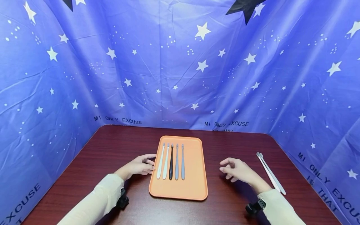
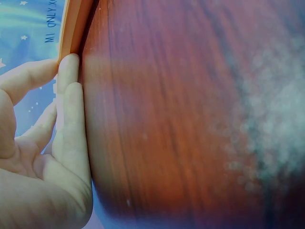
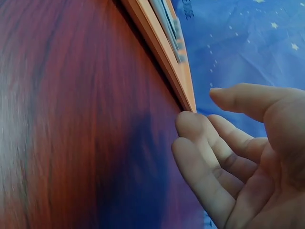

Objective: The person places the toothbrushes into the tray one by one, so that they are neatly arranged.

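Observation:
An orange tray point(image 1: 194, 168) lies on the table. Several toothbrushes stand side by side on it, heads to the back: two white ones point(image 1: 159, 165), a black one point(image 1: 171, 165) and two grey-blue ones point(image 1: 183, 165). My left hand point(image 1: 139, 165) touches the tray's left edge; in the left wrist view its thumb and fingertips point(image 2: 70, 62) meet the orange side wall. My right hand point(image 1: 237, 170) hovers right of the tray, holding nothing, fingers loosely bent and apart from the rim. Beyond it two more toothbrushes point(image 1: 274, 178), one pinkish white and one grey, lie close together.
The dark red wooden table point(image 1: 225, 206) carries the tray and the toothbrushes. Blue cloth point(image 1: 174, 68) with white stars hangs around its back and sides. Small black devices point(image 1: 255, 207) are strapped at both wrists.

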Tool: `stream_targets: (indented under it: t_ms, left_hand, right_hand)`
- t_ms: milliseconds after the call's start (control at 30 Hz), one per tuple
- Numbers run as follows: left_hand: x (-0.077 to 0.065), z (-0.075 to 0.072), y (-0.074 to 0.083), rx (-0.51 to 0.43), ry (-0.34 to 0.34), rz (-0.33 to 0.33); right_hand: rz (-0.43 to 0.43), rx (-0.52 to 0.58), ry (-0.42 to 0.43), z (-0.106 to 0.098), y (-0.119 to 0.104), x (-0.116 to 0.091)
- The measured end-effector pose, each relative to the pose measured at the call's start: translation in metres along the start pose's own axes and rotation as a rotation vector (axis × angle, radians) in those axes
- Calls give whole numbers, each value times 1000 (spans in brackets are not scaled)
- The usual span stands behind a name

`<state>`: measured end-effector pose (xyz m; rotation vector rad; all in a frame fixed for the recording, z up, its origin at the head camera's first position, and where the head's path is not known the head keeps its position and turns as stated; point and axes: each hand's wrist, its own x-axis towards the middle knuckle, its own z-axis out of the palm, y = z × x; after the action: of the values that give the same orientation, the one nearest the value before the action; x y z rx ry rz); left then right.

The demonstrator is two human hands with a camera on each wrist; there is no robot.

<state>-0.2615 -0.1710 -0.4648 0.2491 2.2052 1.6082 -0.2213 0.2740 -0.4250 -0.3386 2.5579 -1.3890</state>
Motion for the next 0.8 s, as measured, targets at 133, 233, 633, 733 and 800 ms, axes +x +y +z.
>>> stream_targets:
  t_ms: [133,233,633,733,800]
  left_hand:
    - [-1,0,1,1,2,-3]
    - [-1,0,2,-1,6,-11]
    - [-1,0,2,4,5,-5]
    - [-1,0,1,0,4,-6]
    - [-1,0,1,-4,0,-1]
  right_hand:
    - [21,-18,14,-16,6,-7]
    - [30,-22,6,-30,12,-13]
    - [111,-36,-31,-86,35,-44]
    - [142,-27,-9,-97,41,-52]
    - [153,-26,-8,-105,44,-58]
